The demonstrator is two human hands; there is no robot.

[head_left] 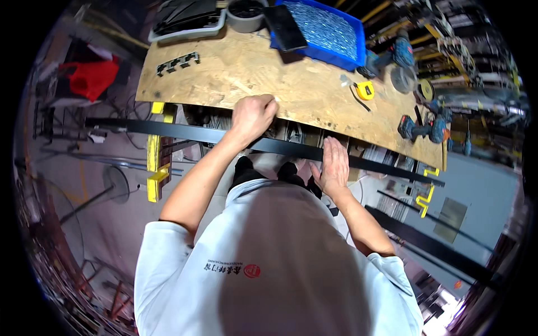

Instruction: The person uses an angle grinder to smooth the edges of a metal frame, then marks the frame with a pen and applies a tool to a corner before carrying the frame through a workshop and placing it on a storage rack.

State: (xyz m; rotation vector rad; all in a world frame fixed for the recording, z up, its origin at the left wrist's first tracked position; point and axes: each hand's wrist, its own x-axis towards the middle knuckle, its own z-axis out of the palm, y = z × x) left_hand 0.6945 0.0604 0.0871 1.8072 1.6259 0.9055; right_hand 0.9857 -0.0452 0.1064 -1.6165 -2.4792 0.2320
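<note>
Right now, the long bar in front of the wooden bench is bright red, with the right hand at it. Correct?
Not quite: the head view shows the long bar is black, not red. It is in front of the wooden bench, with the right hand at it.

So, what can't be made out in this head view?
In the head view:
- Left hand: palm, hidden by the hand itself.
- Black bar: part, covered by left forearm.
- Shiny pieces in the blue tray: too small.
- Things beneath the tabletop: mostly hidden by its edge.
</note>
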